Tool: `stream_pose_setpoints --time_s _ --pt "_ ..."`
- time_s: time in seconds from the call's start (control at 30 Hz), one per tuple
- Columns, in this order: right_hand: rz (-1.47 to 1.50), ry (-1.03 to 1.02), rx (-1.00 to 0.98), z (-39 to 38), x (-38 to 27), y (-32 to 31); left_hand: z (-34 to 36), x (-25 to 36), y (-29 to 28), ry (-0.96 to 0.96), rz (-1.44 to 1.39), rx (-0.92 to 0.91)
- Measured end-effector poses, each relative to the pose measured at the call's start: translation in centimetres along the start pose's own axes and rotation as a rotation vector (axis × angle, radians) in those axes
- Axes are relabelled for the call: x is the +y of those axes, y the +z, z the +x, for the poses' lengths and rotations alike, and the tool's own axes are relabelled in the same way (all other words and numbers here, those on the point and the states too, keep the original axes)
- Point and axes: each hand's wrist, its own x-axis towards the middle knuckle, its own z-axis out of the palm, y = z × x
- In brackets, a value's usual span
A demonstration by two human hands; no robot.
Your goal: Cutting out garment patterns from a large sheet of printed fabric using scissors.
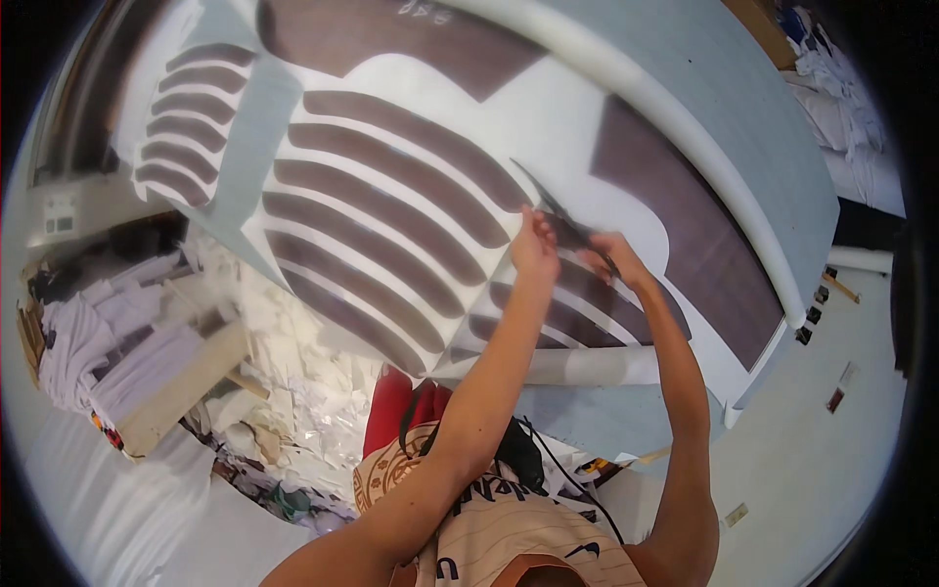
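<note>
My right hand (620,262) is closed round the handles of a pair of dark scissors (556,203), whose long blades point away and to the left over a white sheet (562,122). The sheet, fabric or paper, bears dark brown printed shapes. Just left of the scissors, my left hand (535,247) pinches the sheet's edge beside the blades. To its left lies a piece with several curved brown strips (391,161). More brown strips (577,298) lie beneath and between my forearms, partly hidden.
The sheet lies on a pale blue-grey table (782,166). A long white roll (675,127) crosses the far side. Below left, white scraps (303,411) heap on the floor next to a wooden box of white cloth (137,342). A smaller strip piece (191,127) lies at the far left.
</note>
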Motion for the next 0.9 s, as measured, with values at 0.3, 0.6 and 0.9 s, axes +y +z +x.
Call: stream_pose_setpoints --time_s 0.3,0.6,0.9 --pt "-0.086 -0.084 -0.13 8.5 -9.7 1.8 -0.8 1.6 0.5 0.008 -0.007 -0.051" --pt "-0.293 -0.113 -0.122 16.4 -17.1 5.4 -2.9 3.1 1.4 -0.03 0.093 -0.017" --pt "-0.291 -0.176 -0.166 22.0 -22.9 9.5 -2.6 4.2 1.6 -0.028 0.032 -0.001"
